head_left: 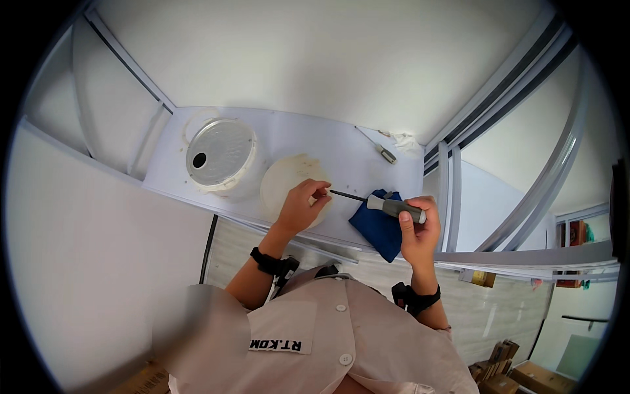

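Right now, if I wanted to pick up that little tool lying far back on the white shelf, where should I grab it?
Grab the small tool by its thick grey end, coming from above. It lies flat, and its thin shaft offers little to pinch.

A screwdriver (pixel 387 205) with a grey handle and a thin dark shaft is held level above the white shelf (pixel 341 148) near its front edge, the handle gripped at the right and the tip pinched at the left beside a round white lid (pixel 283 180).
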Demonstrator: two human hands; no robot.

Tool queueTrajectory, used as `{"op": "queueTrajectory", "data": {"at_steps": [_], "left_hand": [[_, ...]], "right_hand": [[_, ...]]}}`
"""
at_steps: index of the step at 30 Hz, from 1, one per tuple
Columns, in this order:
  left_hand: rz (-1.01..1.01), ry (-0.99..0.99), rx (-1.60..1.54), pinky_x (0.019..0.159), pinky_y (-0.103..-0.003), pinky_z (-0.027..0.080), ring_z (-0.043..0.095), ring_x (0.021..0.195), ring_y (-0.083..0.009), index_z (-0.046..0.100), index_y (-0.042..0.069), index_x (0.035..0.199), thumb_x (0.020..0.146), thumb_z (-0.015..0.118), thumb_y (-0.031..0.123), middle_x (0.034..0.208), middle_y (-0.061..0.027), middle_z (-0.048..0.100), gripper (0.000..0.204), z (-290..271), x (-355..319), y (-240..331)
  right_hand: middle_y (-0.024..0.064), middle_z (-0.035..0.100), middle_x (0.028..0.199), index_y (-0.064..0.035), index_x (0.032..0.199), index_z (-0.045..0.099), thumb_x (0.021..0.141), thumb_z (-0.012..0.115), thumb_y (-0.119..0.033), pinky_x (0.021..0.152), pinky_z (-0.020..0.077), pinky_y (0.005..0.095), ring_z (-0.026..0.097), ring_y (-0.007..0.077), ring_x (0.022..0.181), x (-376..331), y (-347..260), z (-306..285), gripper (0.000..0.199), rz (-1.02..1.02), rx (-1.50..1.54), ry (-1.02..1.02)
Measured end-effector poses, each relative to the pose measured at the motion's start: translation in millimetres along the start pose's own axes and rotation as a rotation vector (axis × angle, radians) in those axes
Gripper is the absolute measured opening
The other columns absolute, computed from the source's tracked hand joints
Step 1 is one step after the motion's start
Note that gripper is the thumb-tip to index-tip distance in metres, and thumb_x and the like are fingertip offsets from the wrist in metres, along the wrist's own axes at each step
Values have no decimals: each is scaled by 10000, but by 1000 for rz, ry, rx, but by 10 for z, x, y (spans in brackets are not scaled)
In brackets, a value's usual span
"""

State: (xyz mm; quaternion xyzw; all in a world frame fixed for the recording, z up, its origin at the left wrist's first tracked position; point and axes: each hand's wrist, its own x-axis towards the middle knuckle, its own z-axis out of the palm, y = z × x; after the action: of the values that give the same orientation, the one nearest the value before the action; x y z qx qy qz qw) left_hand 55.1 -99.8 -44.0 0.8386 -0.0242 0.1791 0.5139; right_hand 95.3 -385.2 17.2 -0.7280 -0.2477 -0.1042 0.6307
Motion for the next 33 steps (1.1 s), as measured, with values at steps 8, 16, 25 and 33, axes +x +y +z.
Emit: {"op": "queueTrajectory", "data": {"at_steps": [8, 16, 25, 33], "left_hand": [[89, -44, 7, 680, -341, 571, 721, 810, -259, 787, 9, 1051, 895, 804, 50, 959, -118, 740, 162, -559, -154, -223], [161, -95, -48, 668, -329, 571, 729, 794, -240, 799, 13, 1008, 865, 826, 18, 940, -114, 750, 146, -996, -265, -350], [221, -197, -49, 682, -324, 558, 711, 786, -235, 805, 21, 1028, 908, 798, 45, 955, -100, 751, 123, -1338, -340, -523], [214, -256, -51, 696, -320, 564, 723, 815, -230, 807, 30, 1030, 916, 794, 59, 996, -96, 763, 118, -1519, -374, -592]], "right_hand": [[86, 567, 1078, -16, 1155, 614, 1009, 736, -137, 783, 485, 265, 558, 148, 910, -103, -269, 477, 226, 18, 21, 41], [73, 564, 1081, -17, 1155, 612, 1003, 744, -147, 761, 466, 251, 554, 139, 908, -274, -473, 931, 240, 33, 9, 62], [58, 565, 1063, -18, 1142, 609, 1005, 746, -149, 730, 443, 239, 528, 112, 860, -452, -663, 1320, 234, 37, 2, 110], [51, 575, 1047, -22, 1121, 609, 1002, 746, -154, 702, 433, 223, 531, 98, 850, -548, -761, 1512, 224, 65, -20, 143]]}}
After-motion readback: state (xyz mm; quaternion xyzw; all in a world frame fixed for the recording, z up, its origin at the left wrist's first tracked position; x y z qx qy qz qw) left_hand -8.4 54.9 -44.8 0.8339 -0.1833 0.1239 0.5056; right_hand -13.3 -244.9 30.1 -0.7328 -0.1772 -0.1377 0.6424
